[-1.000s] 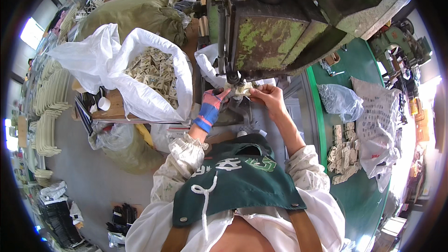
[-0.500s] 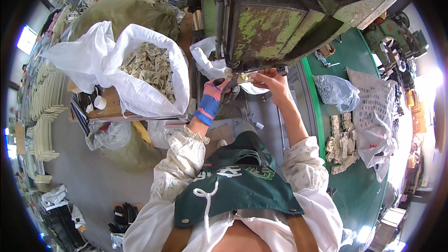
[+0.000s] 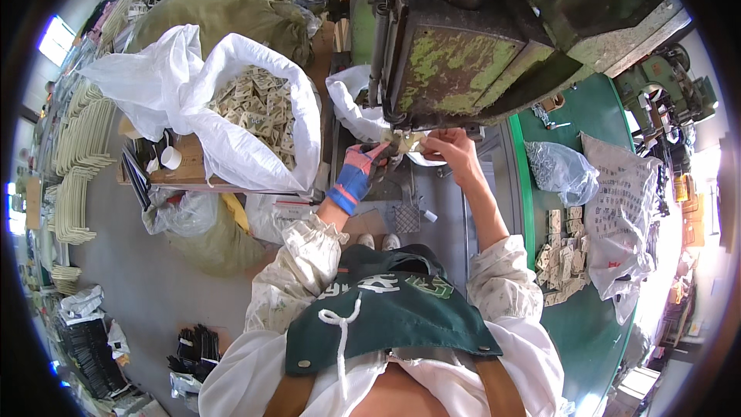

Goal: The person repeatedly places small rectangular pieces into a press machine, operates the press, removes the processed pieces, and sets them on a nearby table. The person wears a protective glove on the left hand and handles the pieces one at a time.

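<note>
My left hand, in a blue and pink-red work glove with dark fingertips, is closed just below the head of a green, worn press. What its fingers grip is hidden. Close beside it, my bare right hand pinches a small pale yellowish piece under the press head. The piece's exact shape is too small and shaded to make out. Behind the hands, a white bag stands partly hidden by the press. A patterned metal foot pedal shows on the floor below, with both my shoes nearer me.
To the left, an open white sack holds many flat cream pieces. A green table on the right carries similar loose pieces, a clear plastic bag and a printed sack. A large olive sack lies far left.
My foot has drawn back toward me, uncovering the pedal, and both shoes now show side by side. The view has shifted slightly. Both hands stay at the press.
</note>
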